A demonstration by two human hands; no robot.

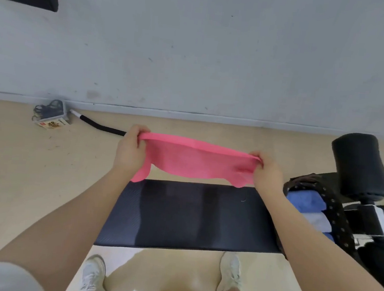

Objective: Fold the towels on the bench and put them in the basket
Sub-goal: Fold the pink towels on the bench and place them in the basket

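Note:
A pink towel (194, 159) hangs stretched in the air above the far edge of the black padded bench (190, 218). My left hand (130, 149) grips its left end and my right hand (267, 174) grips its right end. The towel sags a little between the two hands, and its lower edge hangs just above the bench. A blue towel (304, 202) and a lighter one lie at the right end of the bench, partly under a black studded strap (335, 212). No basket is in view.
A black cylindrical pad (359, 165) and metal frame parts stand at the right. A small box with dark items (52, 116) and a black-and-white rod (98, 125) lie on the floor by the wall. My white shoes (229, 275) stand close to the bench's near edge.

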